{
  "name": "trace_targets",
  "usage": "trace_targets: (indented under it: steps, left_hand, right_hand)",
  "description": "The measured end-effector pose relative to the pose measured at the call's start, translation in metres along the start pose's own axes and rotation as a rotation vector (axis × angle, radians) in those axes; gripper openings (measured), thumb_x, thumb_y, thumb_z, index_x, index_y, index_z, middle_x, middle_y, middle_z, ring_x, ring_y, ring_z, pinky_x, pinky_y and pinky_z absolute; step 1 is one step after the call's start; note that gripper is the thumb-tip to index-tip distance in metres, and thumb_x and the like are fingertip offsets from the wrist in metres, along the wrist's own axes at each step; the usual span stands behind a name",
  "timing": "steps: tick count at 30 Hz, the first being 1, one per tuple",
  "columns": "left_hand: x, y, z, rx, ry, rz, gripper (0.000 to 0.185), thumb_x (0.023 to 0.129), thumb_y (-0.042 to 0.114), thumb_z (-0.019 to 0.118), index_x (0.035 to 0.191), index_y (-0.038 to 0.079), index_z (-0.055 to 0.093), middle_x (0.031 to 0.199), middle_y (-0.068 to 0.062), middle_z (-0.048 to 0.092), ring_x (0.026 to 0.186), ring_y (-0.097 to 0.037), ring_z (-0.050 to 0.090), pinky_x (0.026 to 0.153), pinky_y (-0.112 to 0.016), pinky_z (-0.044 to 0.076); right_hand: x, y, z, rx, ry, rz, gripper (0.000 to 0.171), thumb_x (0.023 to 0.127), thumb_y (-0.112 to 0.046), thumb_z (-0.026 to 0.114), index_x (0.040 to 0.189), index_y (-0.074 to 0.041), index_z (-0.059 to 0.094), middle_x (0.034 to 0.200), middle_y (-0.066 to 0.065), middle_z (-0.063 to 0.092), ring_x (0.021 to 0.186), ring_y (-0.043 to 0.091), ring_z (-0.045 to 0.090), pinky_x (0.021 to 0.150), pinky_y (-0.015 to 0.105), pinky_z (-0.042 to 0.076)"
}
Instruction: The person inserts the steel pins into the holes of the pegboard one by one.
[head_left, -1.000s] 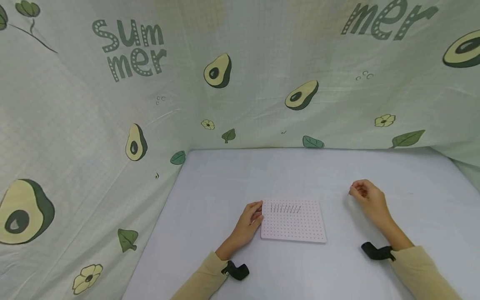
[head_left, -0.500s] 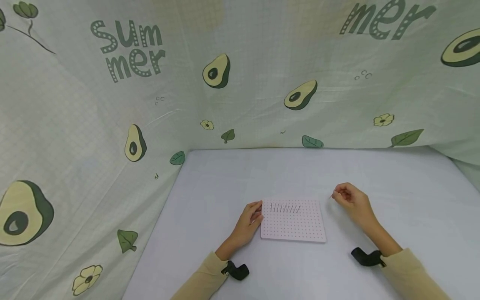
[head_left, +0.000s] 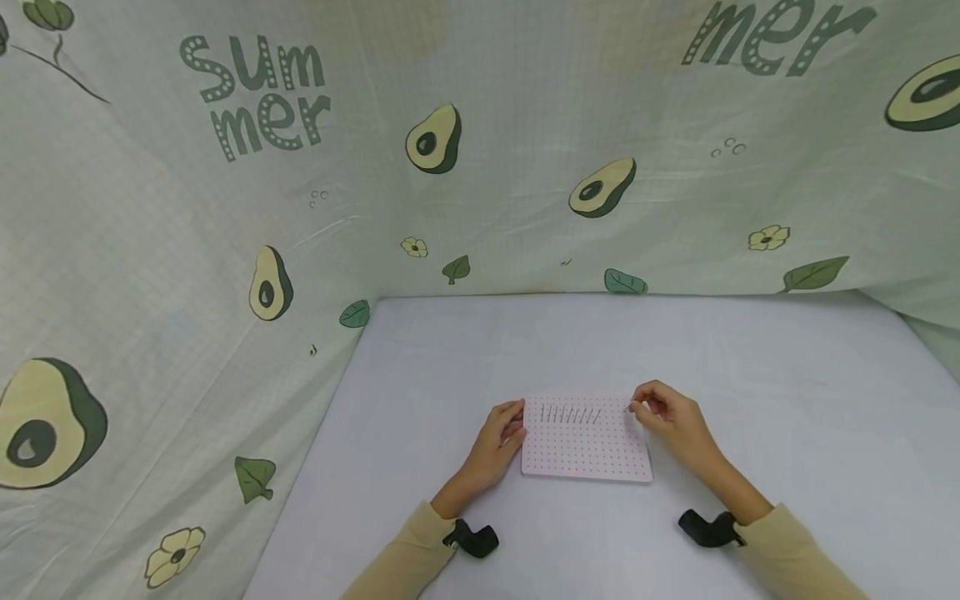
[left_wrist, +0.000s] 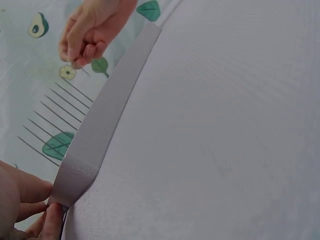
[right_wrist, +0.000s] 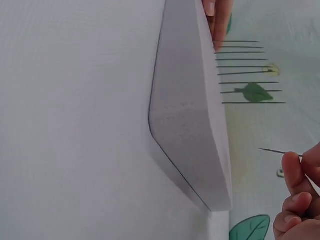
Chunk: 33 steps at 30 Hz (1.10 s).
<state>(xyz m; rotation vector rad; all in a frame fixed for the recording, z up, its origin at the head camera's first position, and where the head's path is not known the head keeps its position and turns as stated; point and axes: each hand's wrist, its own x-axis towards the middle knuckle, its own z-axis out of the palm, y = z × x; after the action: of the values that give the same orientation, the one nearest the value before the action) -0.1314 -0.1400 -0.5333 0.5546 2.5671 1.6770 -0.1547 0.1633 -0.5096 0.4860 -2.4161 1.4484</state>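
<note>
pale green fabric printed with avocados, leaves and the word "summer" walls in a white table [head_left: 465, 350]. near its front edge lies a white foam board [head_left: 585, 450] dotted with a grid of holes, with a row of thin needles [head_left: 570, 414] standing upright along its far edge.

the left hand [head_left: 497, 443] rests at the board's left edge, fingers curled against its side and gripping it to keep it from sliding. the right hand [head_left: 671, 418] hovers over the board's far right corner, fingertips pinching a single needle [right_wrist: 280, 151]; the right wrist view shows its point aimed toward the board, apart from the standing row.

risks, as a judgement: the needle is very thin, so a slight tilt could send it in crooked or between holes, it could slip from the pinch, and a nudge might knock the neighbouring needles or prick a finger.

compared with a second ago, the right hand has travelled from well out to the right in to the board's corner; the left hand and board have not shifted.
</note>
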Motion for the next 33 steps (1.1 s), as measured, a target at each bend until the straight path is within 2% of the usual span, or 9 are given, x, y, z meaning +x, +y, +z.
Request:
trace_targets:
  steps: [4,7,18,33]
  left_hand:
    - [-0.002,0.021,-0.005,-0.009,-0.019,0.006,0.049,0.101,-0.007,0.048,0.145,-0.019,0.031,0.143,-0.033,0.035,0.129,-0.042,0.045,0.111,-0.044,0.04]
    - [-0.004,0.027,-0.008,-0.017,-0.022,0.006,0.048,0.101,-0.007,0.048,0.145,-0.019,0.031,0.143,-0.033,0.035,0.129,-0.043,0.045,0.111,-0.043,0.04]
    - [-0.003,0.023,-0.007,-0.034,-0.018,0.019,0.049,0.1,-0.007,0.049,0.144,-0.02,0.032,0.142,-0.034,0.036,0.129,-0.043,0.046,0.111,-0.044,0.04]
    - [-0.004,0.024,-0.007,-0.034,-0.014,0.01,0.049,0.1,-0.008,0.049,0.144,-0.019,0.032,0.142,-0.034,0.036,0.128,-0.042,0.046,0.11,-0.042,0.041]
  right_hand:
    - [-0.002,-0.001,0.007,0.011,-0.023,-0.008,0.014,0.088,0.005,0.07,0.092,-0.007,0.065,0.078,0.0,0.049,0.072,0.009,0.043,0.052,0.019,0.035]
    - [-0.003,-0.001,0.012,0.015,-0.038,-0.015,0.014,0.088,0.003,0.071,0.092,-0.009,0.065,0.077,0.0,0.048,0.07,0.01,0.043,0.052,0.02,0.034]
    - [-0.004,0.0,0.024,-0.014,-0.074,-0.008,0.014,0.089,0.0,0.072,0.091,-0.011,0.065,0.073,-0.003,0.046,0.065,0.008,0.042,0.05,0.021,0.034]
    - [-0.006,-0.001,0.027,-0.058,-0.095,-0.033,0.013,0.088,0.0,0.073,0.092,-0.011,0.066,0.079,-0.004,0.051,0.071,0.009,0.044,0.056,0.02,0.037]
